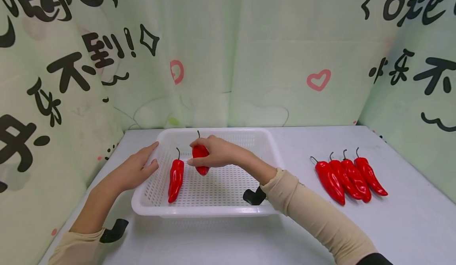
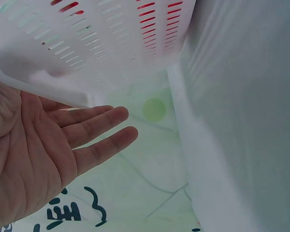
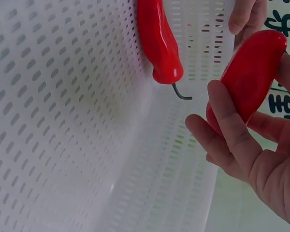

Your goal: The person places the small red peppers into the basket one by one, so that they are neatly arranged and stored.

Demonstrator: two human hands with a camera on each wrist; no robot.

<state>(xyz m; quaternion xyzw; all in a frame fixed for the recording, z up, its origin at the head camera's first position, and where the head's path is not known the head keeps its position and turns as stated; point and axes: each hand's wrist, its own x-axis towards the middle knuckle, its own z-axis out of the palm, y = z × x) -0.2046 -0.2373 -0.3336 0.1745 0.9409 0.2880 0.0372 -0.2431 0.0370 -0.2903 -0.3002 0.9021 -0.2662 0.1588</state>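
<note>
My right hand [image 1: 211, 151] grips a red chili pepper [image 3: 255, 75] over the white perforated basket [image 1: 228, 210], its stem pointing away from me in the head view. Thumb and fingers wrap its sides. To its left, another red pepper [image 1: 176, 180] lies inside the basket, stem toward the back. My left hand [image 1: 137, 169] rests at the basket's left rim with straight fingers; in the left wrist view, its fingers [image 2: 104, 147] extend along the outside below the rim.
Several red peppers [image 1: 347, 178] lie side by side on the white table [image 1: 399, 217], right of the basket. A pale green printed curtain [image 1: 270, 59] hangs behind and at both sides. Black straps [image 1: 115, 231] hang near both wrists.
</note>
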